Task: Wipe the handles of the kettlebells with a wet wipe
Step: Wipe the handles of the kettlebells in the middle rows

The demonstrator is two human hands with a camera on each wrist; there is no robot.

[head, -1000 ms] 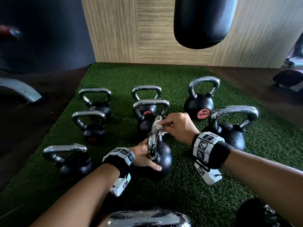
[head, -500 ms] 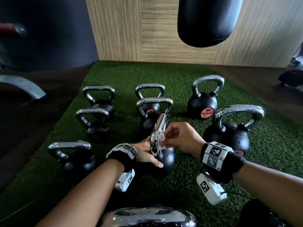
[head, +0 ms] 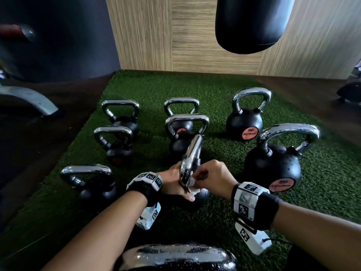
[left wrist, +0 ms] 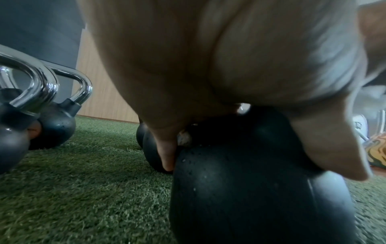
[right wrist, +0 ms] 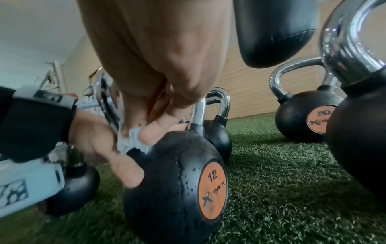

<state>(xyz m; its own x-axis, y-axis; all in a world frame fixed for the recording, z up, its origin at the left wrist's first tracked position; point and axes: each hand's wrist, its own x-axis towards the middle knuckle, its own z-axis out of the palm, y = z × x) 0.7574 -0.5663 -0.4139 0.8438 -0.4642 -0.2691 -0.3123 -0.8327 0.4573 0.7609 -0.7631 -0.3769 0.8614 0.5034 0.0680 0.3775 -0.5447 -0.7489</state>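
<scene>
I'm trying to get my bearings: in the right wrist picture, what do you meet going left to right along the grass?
Black wrist strap → left hand → black kettlebell marked 12 → smaller black kettlebell with orange label → big chrome-handled kettlebell.

A black punching bag (head: 252,22) is hanging over the far end of the green turf mat (head: 156,90). Behind the mat a wood-grain wall panel (head: 175,36) is standing, and left of the mat a curved grey metal bar (head: 29,98) is lying on dark floor.
</scene>
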